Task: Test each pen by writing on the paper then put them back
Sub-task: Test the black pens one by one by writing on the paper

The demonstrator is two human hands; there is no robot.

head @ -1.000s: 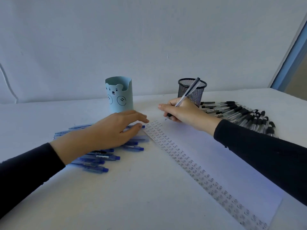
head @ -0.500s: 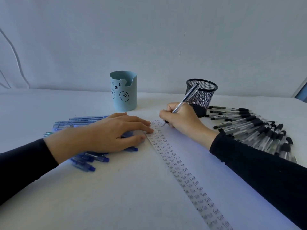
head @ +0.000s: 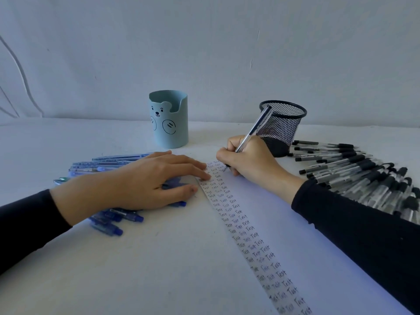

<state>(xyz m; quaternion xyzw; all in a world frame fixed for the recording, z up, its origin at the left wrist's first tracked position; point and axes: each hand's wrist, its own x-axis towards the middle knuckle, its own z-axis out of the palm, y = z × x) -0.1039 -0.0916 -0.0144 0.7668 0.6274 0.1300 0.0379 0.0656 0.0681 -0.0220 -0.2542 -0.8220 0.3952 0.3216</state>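
**Hands and pen.** Your right hand (head: 252, 158) grips the pen (head: 256, 128) in a writing hold. The barrel leans away toward the mesh cup (head: 284, 123). The tip is down at the far end of the paper (head: 261, 212), at the head of the rightmost column of "Test" marks. Your left hand (head: 145, 183) lies flat with fingers straight over the blue pens (head: 109, 223), its fingertips touching the paper's left edge. The black pens (head: 363, 176) fan out on the surface (head: 136, 269) to the right, and the bear cup (head: 169, 119) stands beyond the blue pens. Both cups look empty, though their insides are mostly hidden.

**Risks.**
- The tip sits close to the sheet's far edge, so a long stroke could run off onto the surface.
- The paper is pinned at one edge only, so a hard drag could skew it.
- The blue pens under your left palm may roll if that hand shifts.
- The raised barrel is near the mesh cup's rim and could knock it when you lift the pen.

**Change.** Compared with a second ago, the right hand has barely moved and the pen leans as before. The left hand has stayed flat on the blue pens. The view itself has swung left.
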